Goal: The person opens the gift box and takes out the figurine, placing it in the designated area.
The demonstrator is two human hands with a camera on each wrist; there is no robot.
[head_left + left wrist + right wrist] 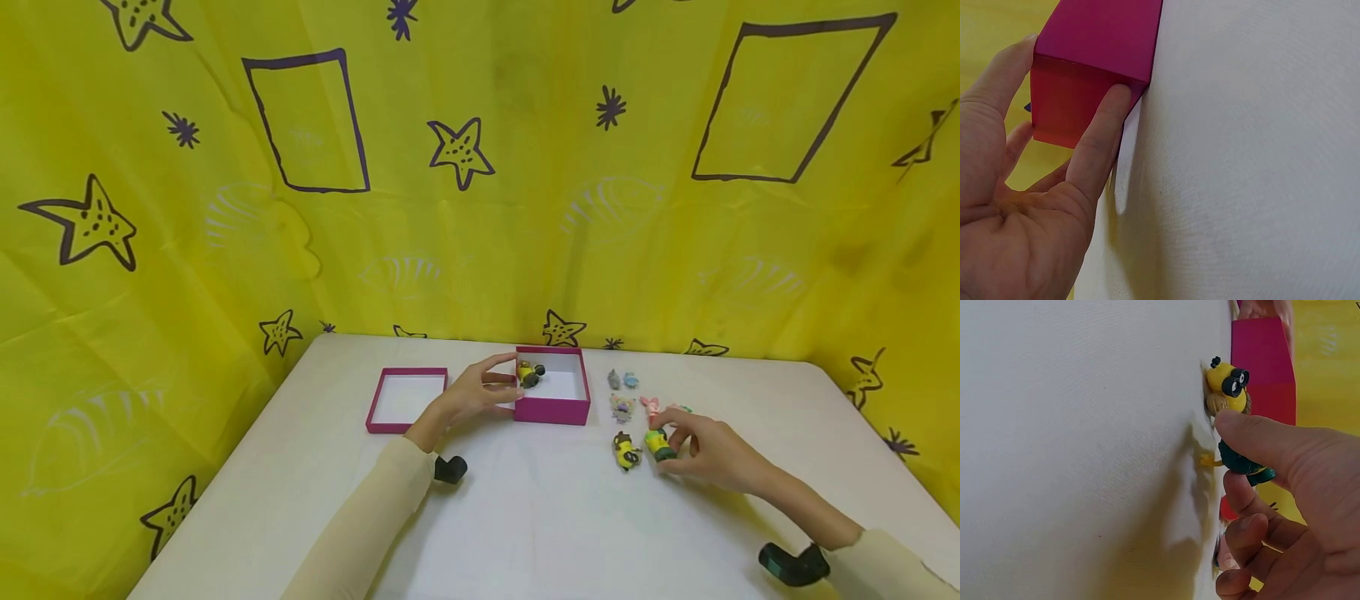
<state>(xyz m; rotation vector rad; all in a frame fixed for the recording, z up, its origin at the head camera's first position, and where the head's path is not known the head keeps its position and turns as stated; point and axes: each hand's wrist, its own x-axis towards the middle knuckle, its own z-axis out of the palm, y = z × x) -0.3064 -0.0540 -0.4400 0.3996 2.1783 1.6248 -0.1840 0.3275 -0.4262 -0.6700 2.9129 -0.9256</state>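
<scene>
My left hand (480,387) holds the left side of an open magenta box (555,411), thumb and fingers spread along its wall. Inside the white interior lies a yellow and dark minion figure (529,374). To the right, my right hand (716,450) pinches a yellow and green toy figure (660,444) between thumb and fingers, close over the table. In the right wrist view the thumb covers part of this figure, and its green lower part (1240,459) shows. Just left of it lies another minion figure (626,451), with goggles and brown trim.
The magenta-rimmed lid (407,432) lies inside-up left of the box. Right of the box sit a small grey figure (613,379), a blue figure (631,380), a pale multicoloured figure (622,407) and a pink figure (650,406). A yellow curtain (510,250) hangs behind the white table (525,517).
</scene>
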